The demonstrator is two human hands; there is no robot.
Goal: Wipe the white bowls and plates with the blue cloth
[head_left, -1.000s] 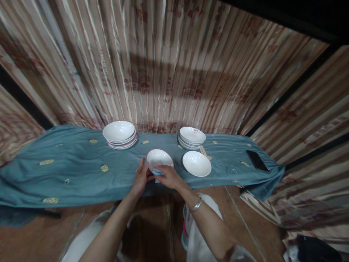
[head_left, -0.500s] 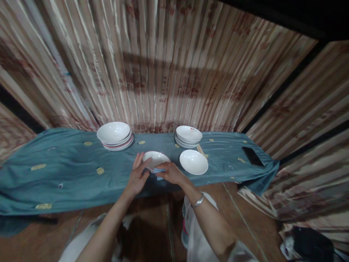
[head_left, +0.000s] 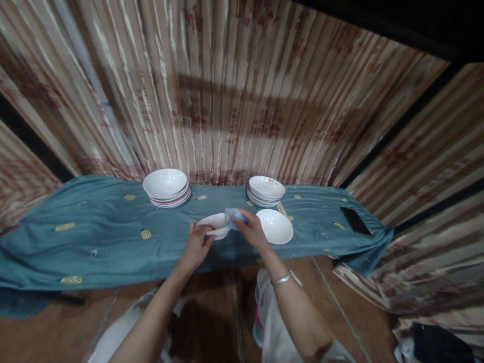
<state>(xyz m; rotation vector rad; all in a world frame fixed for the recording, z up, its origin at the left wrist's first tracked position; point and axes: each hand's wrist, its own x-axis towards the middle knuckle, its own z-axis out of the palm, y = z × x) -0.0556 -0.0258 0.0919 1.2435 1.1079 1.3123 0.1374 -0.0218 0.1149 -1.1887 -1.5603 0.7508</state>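
Draped table (head_left: 113, 232): left bowl stack (head_left: 169, 190), right dish stack (head_left: 265, 190), white bowl (head_left: 278, 226), sticks (head_left: 281, 207), phone (head_left: 355, 221).

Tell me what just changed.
The right hand has carried the blue cloth from the near edge of the held bowl to its right side. The bowl has tipped, showing more of its outside; the left hand holds its left side. The left stack, right stack and phone stayed put.

The left hand (head_left: 195, 247) holds a white bowl (head_left: 214, 221) by its left side; at its right rim, the right hand (head_left: 252, 229) holds a pale blue cloth (head_left: 230, 218). A second bowl (head_left: 277, 227) stands beside this hand. Behind stand a left stack (head_left: 167, 186) and a right stack (head_left: 265, 190) of dishes.
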